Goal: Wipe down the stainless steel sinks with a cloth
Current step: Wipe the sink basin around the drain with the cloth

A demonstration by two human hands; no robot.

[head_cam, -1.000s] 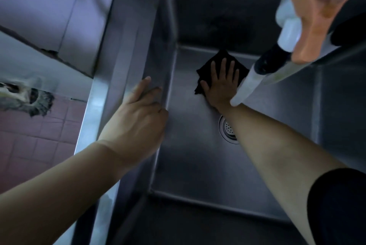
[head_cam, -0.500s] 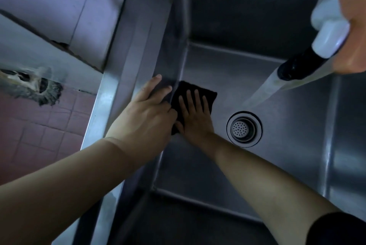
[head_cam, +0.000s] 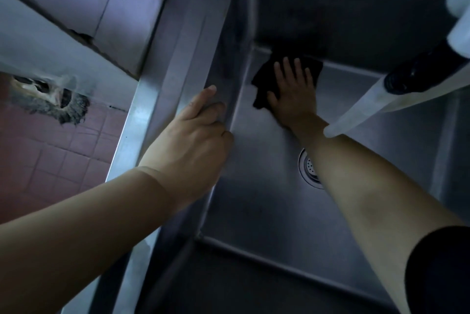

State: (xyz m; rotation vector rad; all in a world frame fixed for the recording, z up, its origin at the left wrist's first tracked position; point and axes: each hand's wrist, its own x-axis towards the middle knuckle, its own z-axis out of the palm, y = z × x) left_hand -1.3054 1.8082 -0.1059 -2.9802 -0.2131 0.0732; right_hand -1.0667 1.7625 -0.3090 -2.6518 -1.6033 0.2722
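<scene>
cloth (head_cam: 264,77): black, flat on sink floor at the far-left corner, touching the back wall
right hand (head_cam: 292,95): fingers straight and spread, palm pressing the cloth down
sink (head_cam: 254,212): stainless basin, deep, dim light
drain (head_cam: 309,172): mid-floor, half hidden behind right forearm
left hand (head_cam: 193,141): resting on the sink's left rim, index straight, other fingers curled over the edge, holding nothing
bottle (head_cam: 396,95): pale with a black collar, blurred, close to camera at upper right
floor (head_cam: 50,151): red tile, left of sink
</scene>
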